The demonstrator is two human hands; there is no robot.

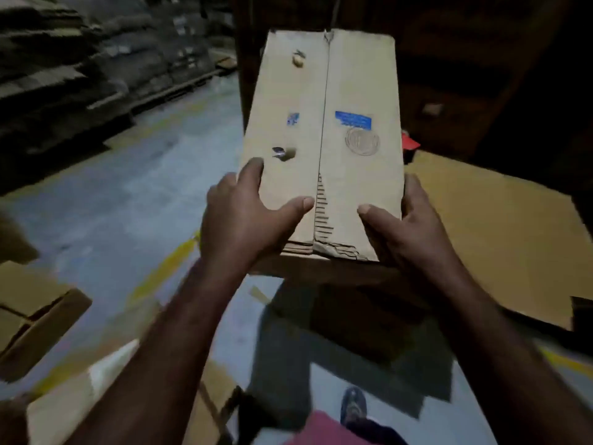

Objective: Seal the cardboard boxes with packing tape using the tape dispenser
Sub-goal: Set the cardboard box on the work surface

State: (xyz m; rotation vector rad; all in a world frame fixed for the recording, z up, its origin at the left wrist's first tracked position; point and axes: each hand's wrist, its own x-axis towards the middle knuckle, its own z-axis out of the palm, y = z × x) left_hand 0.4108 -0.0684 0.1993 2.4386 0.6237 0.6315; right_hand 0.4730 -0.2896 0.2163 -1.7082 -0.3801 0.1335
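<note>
Left hand (239, 216) and right hand (406, 229) grip near end of cardboard box (324, 130), thumbs on top.

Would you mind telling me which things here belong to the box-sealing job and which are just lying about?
In the job: cardboard box, gripped by the left hand and right hand.
Lying about: flat cardboard sheet, open box, stacked cardboard, small red object too blurred to identify.
</note>
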